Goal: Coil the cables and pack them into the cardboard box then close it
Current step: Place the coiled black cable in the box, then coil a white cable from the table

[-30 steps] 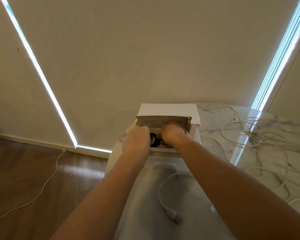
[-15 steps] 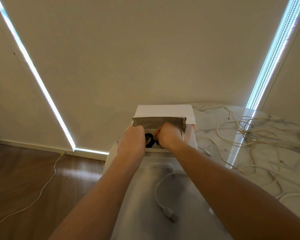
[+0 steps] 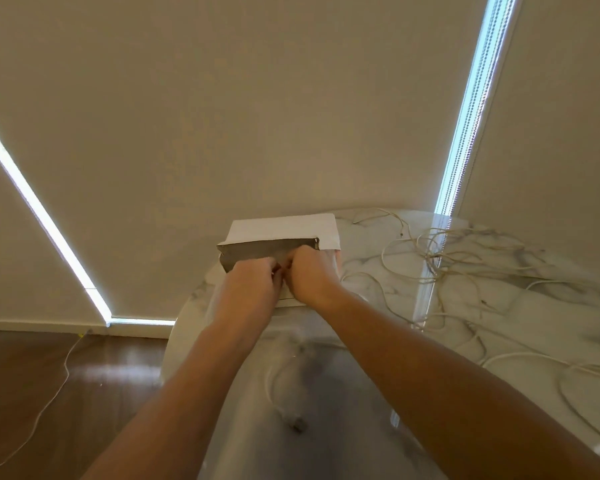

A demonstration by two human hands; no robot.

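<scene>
The cardboard box (image 3: 284, 228) stands open at the far edge of the marble table (image 3: 551, 306), its white lid raised and a brown inner flap (image 3: 257, 252) facing me. My left hand (image 3: 253, 285) and my right hand (image 3: 312, 275) are pressed together, knuckle to knuckle, in the box opening with fingers curled. The black coiled cable they held is hidden under the fingers. A loose white cable (image 3: 274, 386) with a plug (image 3: 297, 424) lies on the table between my forearms.
A tangle of several pale cables (image 3: 465, 258) spreads over the right half of the table. Another white cable (image 3: 49, 400) trails across the wooden floor at the left. Closed blinds hang right behind the box.
Both hands have closed together and sunk further into the box opening. The black coil, visible between them before, is now covered by the fingers.
</scene>
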